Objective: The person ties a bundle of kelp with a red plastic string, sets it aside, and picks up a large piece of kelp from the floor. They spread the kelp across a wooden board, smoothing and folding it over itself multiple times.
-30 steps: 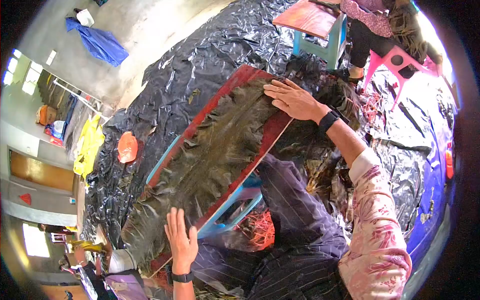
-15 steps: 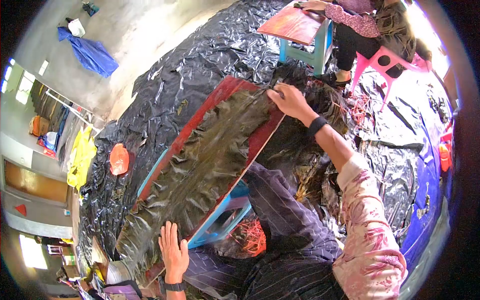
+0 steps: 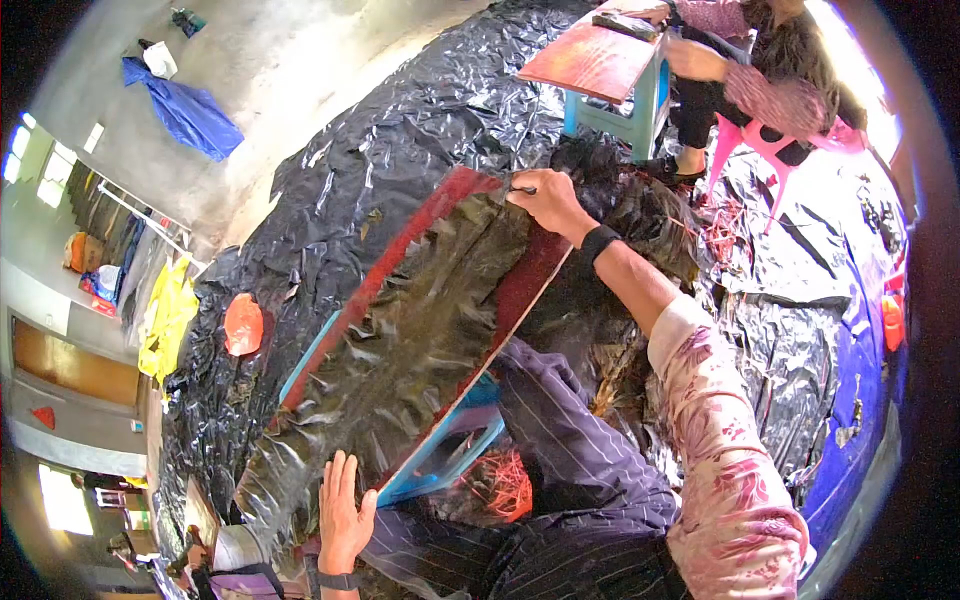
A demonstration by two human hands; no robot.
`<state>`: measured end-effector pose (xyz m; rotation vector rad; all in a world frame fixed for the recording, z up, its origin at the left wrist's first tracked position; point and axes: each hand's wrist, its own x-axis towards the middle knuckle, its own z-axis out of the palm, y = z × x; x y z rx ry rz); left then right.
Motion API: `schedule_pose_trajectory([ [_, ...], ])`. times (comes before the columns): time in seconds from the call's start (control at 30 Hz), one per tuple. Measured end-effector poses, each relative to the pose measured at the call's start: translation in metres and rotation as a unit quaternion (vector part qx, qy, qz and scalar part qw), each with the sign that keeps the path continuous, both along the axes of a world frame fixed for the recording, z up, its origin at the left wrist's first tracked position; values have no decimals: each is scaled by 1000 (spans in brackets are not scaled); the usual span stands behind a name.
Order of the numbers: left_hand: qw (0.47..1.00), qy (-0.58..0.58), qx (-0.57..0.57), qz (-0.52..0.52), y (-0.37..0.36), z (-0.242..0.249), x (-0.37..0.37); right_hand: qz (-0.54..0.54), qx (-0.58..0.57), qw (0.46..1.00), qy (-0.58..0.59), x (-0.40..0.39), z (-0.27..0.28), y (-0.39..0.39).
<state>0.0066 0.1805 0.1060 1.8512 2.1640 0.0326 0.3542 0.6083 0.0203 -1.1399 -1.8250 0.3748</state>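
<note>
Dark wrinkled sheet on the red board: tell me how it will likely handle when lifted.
The wrinkled sheet will probably flop, given its rumpled surface and wavy edges. It looks thin, so likely light for its size. Its shiny patches suggest it may be slippery against the red board.

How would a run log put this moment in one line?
right hand: pinching dark sheet, far end | left hand: open, by near end | sheet: wrinkled, along red board | board: on blue stool

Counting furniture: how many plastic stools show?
3: blue stool under the near board, teal one under the far board, pink one beneath the co-worker. Others may be hidden.
</note>
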Motion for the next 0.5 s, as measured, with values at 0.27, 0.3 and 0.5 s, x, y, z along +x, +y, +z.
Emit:
schedule_pose_trajectory([
  [0.27, 975, -48, 216, -18, 51, 46, 28, 166, -67, 963, 201, -42, 61, -74],
  [0.3, 966, -73, 245, -28, 61, 54, 34, 177, -94, 960, 193, -45, 67, -83],
  [0.5, 914, -257, 310, -42, 111, 69, 65, 266, -98, 947, 151, -74, 102, -131],
])
